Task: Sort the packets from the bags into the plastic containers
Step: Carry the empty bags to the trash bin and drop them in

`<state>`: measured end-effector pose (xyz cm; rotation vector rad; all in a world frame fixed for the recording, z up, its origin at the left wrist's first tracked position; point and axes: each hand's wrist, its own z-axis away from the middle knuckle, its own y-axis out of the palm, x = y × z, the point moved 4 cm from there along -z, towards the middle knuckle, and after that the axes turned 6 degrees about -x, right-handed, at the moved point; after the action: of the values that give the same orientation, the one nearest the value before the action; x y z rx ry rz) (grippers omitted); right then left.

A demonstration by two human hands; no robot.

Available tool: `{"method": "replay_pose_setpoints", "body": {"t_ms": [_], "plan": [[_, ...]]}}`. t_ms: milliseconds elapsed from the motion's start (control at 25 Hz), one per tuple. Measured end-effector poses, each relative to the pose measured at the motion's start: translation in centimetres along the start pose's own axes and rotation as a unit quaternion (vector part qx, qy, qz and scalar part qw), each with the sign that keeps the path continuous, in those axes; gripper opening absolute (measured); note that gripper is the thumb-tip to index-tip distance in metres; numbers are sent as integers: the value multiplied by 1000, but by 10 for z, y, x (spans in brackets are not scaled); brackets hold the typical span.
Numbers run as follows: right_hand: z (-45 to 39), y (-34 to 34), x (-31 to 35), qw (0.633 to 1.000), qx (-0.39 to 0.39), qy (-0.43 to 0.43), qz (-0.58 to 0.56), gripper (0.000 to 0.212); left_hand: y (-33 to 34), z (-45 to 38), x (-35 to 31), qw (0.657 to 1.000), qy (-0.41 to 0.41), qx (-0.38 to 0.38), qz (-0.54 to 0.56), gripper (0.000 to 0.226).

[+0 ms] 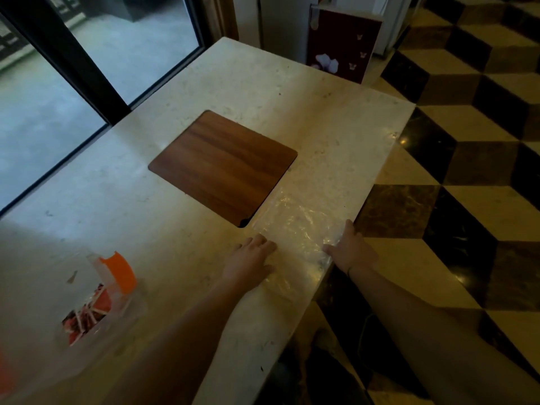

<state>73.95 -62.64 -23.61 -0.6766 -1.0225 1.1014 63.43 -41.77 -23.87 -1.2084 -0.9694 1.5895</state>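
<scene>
Packets are sitting in your plastic container (96, 305), orange lid, near left.
You're flattening the empty clear bag (298, 229) at the table (175, 229) edge, left hand (251, 260) and right hand (349, 248) both pressing on it open-fingered; wooden board (223, 166) beyond. Looks like wrap-up, so you'll probably be folding or clearing it next.

Single head cam, wide-angle, looks forward and down, close over the table (181, 258); floor (455, 159) fills frame right, window (43, 118) upper left.
</scene>
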Motion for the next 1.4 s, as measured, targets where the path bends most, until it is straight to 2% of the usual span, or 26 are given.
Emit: {"method": "replay_pose_setpoints", "body": {"t_ms": [80,160,320,520,640,880,960,1120,1400], "plan": [[0,4,-2,1000,-6,11,-11,83,-2,-5,-1,1000,0,10,0,49],[-1,5,-7,998,-14,19,-51,77,-5,-7,-2,1000,-5,21,-5,47],[-2,-4,-16,988,-1,50,-149,50,-9,-10,-4,1000,-6,9,-21,34],[-4,-19,-26,985,-6,50,-167,16,-10,-19,-1,990,-69,95,83,10],[-1,-37,-31,975,-30,61,-212,20,-19,-28,-3,988,-21,115,99,11],[17,-88,-54,960,-101,69,-253,19,-36,-58,-37,985,57,106,123,8],[29,-112,-66,955,-136,76,-253,12,-39,-66,-56,983,83,104,128,6],[50,-151,-105,946,-183,109,-244,15,-44,-81,-98,980,127,84,130,8],[91,-186,-193,937,-251,137,-203,6,-32,-88,-201,971,192,76,124,8]]}}
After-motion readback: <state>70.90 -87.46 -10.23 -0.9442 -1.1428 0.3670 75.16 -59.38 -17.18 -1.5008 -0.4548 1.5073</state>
